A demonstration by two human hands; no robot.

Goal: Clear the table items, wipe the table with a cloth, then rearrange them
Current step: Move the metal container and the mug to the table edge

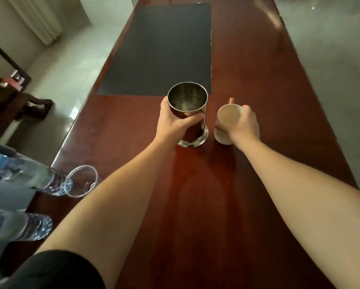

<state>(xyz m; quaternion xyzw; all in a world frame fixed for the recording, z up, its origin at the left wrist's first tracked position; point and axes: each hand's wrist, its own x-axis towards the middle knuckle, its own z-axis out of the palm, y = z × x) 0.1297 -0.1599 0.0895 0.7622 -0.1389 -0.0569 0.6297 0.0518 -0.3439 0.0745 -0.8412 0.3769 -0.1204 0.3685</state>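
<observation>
A shiny steel canister (188, 101) stands upright near the middle of the dark red wooden table (247, 184). My left hand (175, 124) is wrapped around its side. Just to its right stands a white mug (227, 117) with a brownish handle pointing away from me. My right hand (245, 126) grips the mug from the right, fingers over its rim. Both objects rest on the table top, close together but apart.
A dark grey mat (160, 51) lies on the table beyond the canister. At the table's left edge stand a clear plastic cup (81, 181) and two water bottles (27, 176), (18, 226). Pale floor lies on both sides; dark furniture (10, 105) is at the far left.
</observation>
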